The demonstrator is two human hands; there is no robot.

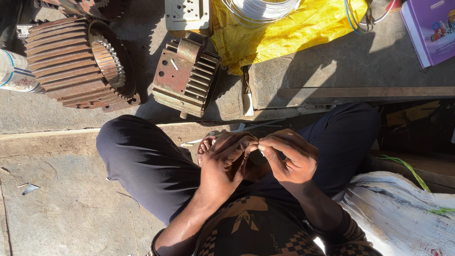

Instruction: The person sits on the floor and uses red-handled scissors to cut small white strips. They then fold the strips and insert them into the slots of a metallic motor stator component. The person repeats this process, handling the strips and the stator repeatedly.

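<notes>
My left hand [226, 163] and my right hand [289, 159] meet in front of me, above my crossed legs in dark trousers [142, 161]. The fingertips of both hands pinch a small, thin pale piece [259, 148] between them; it is too small to tell what it is. Both hands are curled closed around it. A foot in a sandal [206, 144] shows just left of my left hand.
A rusty finned motor housing [76, 61] and a smaller finned metal part [186, 76] lie on the concrete ground ahead. A yellow sheet [294, 28] holds a coil of white wire [258, 9]. A purple book [432, 28] lies far right, a white woven sack [398, 213] near right.
</notes>
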